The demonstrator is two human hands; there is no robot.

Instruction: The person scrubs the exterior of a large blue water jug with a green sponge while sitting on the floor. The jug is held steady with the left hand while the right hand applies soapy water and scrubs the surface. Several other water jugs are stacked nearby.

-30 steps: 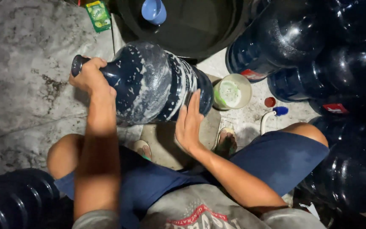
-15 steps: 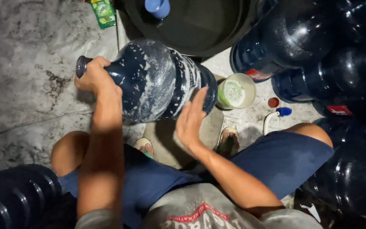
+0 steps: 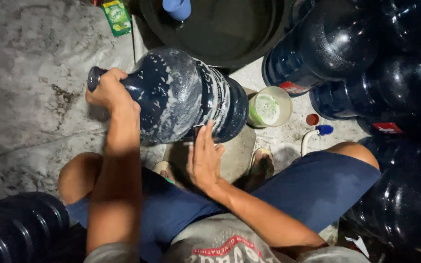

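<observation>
While lying tipped on its side above the concrete floor (image 3: 35, 87), large dark-blue water jug (image 3: 181, 95), streaked with white suds. Left hand (image 3: 108, 90) wrapped tight round the neck, seemingly to steady and turn it; right hand (image 3: 204, 158) spread flat, fingers wide, against the ribbed base, probably as support. Just beyond the base, small white tub (image 3: 269, 107) of greenish soap and brush (image 3: 317, 131). Black basin (image 3: 220, 29) toward the far edge; more blue jugs (image 3: 337, 44) crowded at right.

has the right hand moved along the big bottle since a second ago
Yes, slightly. The right hand has slid down off the side of the soapy blue bottle, nearer its lower edge, judged against the small white cup beside it.
</observation>
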